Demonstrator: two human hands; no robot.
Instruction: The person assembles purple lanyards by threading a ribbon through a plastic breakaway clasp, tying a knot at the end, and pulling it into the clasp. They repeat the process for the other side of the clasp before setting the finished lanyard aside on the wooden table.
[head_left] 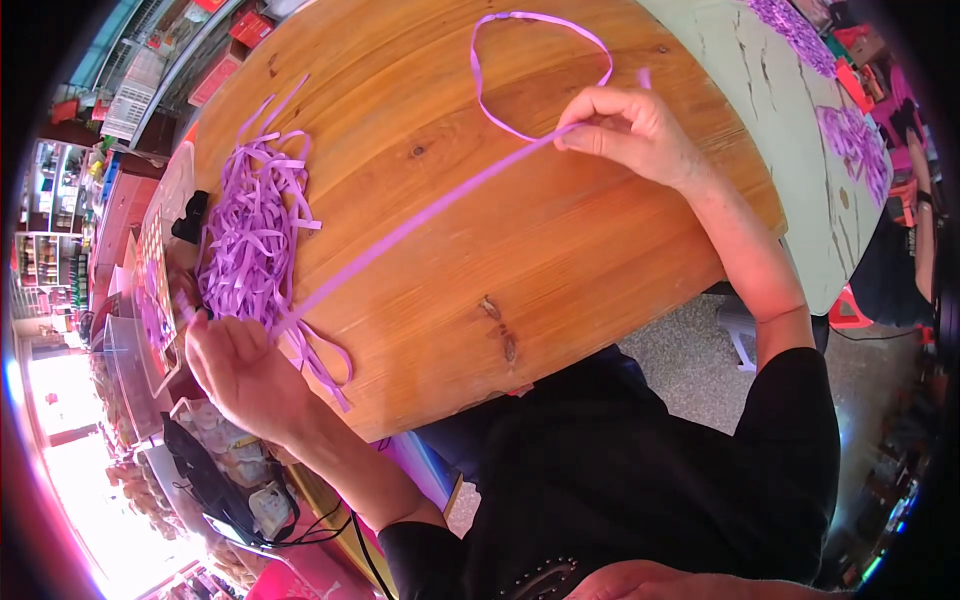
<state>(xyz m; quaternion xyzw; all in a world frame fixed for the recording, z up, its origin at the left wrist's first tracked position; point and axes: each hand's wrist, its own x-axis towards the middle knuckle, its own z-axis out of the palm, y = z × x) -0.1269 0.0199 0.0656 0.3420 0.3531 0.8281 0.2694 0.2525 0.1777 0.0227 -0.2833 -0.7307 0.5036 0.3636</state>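
Observation:
A purple ribbon (420, 222) is stretched straight across the wooden table (560, 290) between my two hands. At the table's left edge, my left hand (235, 370) is closed round one end of it. My right hand (630, 130) pinches the ribbon between thumb and fingers toward the far right. Just beyond that hand, a loop of purple ribbon (476, 70) lies on the wood, and a short purple end (643, 78) shows above the knuckles. Beside my left hand sits a tangled heap of purple ribbons (250, 210), with loose strands trailing toward me.
A small black object (190, 217) lies left of the heap. To the right stands a white marbled table (800, 190) bearing further purple ribbon piles (855, 150). Another person's arm (922, 210) shows at the far right. A black bag (215, 480) and cables are at the lower left.

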